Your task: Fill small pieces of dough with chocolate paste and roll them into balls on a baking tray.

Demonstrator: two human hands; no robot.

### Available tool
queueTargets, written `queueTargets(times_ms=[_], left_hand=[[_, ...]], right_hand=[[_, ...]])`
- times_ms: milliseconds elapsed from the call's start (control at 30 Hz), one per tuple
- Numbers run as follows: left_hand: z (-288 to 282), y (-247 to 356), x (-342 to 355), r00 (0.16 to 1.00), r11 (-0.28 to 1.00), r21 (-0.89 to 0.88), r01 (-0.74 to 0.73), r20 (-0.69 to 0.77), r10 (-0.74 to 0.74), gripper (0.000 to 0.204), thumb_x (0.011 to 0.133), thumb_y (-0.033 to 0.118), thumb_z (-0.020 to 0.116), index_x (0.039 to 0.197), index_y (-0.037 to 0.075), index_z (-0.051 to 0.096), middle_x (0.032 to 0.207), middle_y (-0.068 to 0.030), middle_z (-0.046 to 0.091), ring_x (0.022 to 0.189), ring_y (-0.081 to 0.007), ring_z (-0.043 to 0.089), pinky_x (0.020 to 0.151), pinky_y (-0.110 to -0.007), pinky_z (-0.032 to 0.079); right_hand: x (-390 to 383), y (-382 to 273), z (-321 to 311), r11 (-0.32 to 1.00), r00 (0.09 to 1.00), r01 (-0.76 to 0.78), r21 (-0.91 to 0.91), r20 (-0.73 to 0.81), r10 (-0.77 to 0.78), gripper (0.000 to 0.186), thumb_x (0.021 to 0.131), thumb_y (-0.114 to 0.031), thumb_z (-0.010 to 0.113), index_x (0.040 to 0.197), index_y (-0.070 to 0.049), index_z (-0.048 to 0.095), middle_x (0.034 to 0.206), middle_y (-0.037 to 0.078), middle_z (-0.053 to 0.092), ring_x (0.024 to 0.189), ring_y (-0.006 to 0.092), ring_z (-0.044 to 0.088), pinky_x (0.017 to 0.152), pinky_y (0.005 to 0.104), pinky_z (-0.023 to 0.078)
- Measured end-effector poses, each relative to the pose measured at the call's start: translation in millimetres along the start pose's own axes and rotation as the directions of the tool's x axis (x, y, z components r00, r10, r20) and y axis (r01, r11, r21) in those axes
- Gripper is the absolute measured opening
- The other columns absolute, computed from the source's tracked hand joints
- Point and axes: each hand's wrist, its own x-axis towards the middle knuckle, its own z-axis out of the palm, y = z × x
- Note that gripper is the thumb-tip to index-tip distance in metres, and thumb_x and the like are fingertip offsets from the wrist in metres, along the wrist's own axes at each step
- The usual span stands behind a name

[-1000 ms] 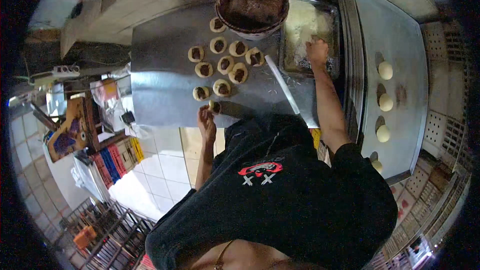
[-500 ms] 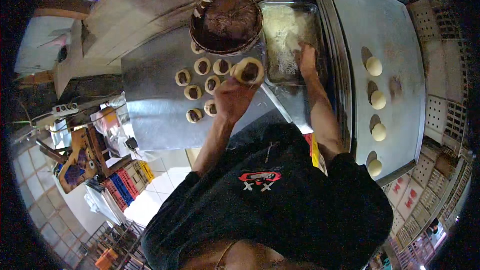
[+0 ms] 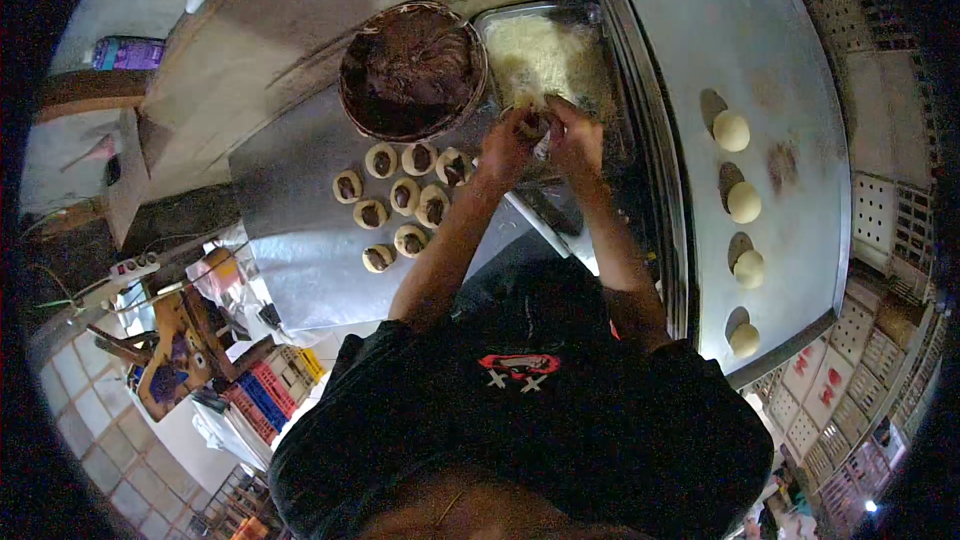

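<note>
My left hand [image 3: 508,145] and my right hand [image 3: 577,145] are together above the metal tray of pale flour [image 3: 530,50], closed around a dough piece with dark filling [image 3: 530,122], partly hidden by fingers. Several flattened dough rounds [image 3: 404,196] topped with dark brown filling lie on the steel table [image 3: 285,270], left of my forearms. Behind them is a wide bowl of dark brown paste [image 3: 412,70]. A long white rod [image 3: 574,244] lies diagonally on the table, partly under my arms.
At right, a raised metal sheet [image 3: 780,60] carries several smooth dough balls [image 3: 743,202] in a column. Stacked crates [image 3: 262,400] and a cluttered wooden shelf [image 3: 165,340] are at left below the table. A purple container [image 3: 128,53] sits on the back ledge.
My left hand has lifted a filled round from the table's front and carried it up and rightward to meet my right hand above the flour tray. The view has shifted.
</note>
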Motion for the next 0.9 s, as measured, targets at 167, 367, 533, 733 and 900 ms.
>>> queueTargets(times_ms=[167, 367, 533, 733, 900], left_hand=[[12.1, 3.8, 4.3, 0.955, 0.903, 0.347, -0.254, -0.058, 0.291, 0.033, 0.090, 0.009, 0.058, 0.120, -0.004, 0.052, 0.103, -0.0072, 0.063, 0.094, -0.0172, 0.060, 0.083, -0.033, 0.049], [10.9, 38.7, -7.3, 0.988, 0.998, -0.037, 0.053, -0.145, -0.058, 0.039, 0.089, 0.003, 0.057, 0.126, 0.001, 0.049, 0.111, -0.0112, 0.061, 0.097, -0.0203, 0.061, 0.082, -0.032, 0.052], [6.2, 56.4, -12.0, 0.982, 0.961, -0.260, 0.094, 0.182, -0.046, 0.037, 0.083, -0.005, 0.050, 0.119, 0.004, 0.056, 0.111, -0.0094, 0.062, 0.096, -0.0217, 0.062, 0.083, -0.036, 0.053], [19.8, 38.6, 3.8, 0.993, 0.980, 0.186, -0.062, -0.089, 0.080, 0.034, 0.084, 0.004, 0.049, 0.117, 0.005, 0.057, 0.097, -0.0068, 0.066, 0.084, -0.0212, 0.065, 0.082, -0.037, 0.052], [25.6, 42.9, -0.6, 0.976, 0.977, -0.007, 0.215, 0.027, -0.215, 0.031, 0.090, 0.012, 0.051, 0.118, 0.002, 0.056, 0.105, -0.0098, 0.064, 0.095, -0.0228, 0.063, 0.087, -0.036, 0.050]], right_hand=[[-1.9, 1.6, 16.3, 0.999, 0.997, 0.036, 0.025, -0.075, -0.034, 0.035, 0.079, 0.005, 0.057, 0.112, -0.005, 0.065, 0.108, 0.016, 0.067, 0.097, 0.0275, 0.067, 0.083, 0.0351, 0.053], [24.2, 22.0, -9.2, 0.822, 0.954, -0.296, 0.486, 0.183, 0.236, 0.026, 0.079, -0.012, 0.073, 0.102, -0.002, 0.067, 0.090, 0.007, 0.070, 0.081, 0.0170, 0.066, 0.073, 0.0294, 0.053], [26.0, 27.5, -33.3, 0.516, 0.810, -0.577, 0.632, 0.522, 0.266, 0.027, 0.080, -0.011, 0.075, 0.103, 0.000, 0.069, 0.089, 0.005, 0.069, 0.079, 0.0134, 0.063, 0.073, 0.0268, 0.052], [15.3, 7.6, -13.7, 0.841, 0.914, -0.393, 0.371, 0.255, 0.315, 0.024, 0.078, -0.011, 0.075, 0.097, 0.000, 0.069, 0.086, 0.009, 0.070, 0.078, 0.0162, 0.066, 0.074, 0.0282, 0.053], [15.5, -15.6, -21.4, 0.971, 0.994, -0.091, -0.222, 0.033, 0.100, 0.042, 0.068, -0.014, 0.079, 0.106, -0.004, 0.066, 0.096, 0.017, 0.067, 0.082, 0.0317, 0.067, 0.076, 0.0354, 0.054]])
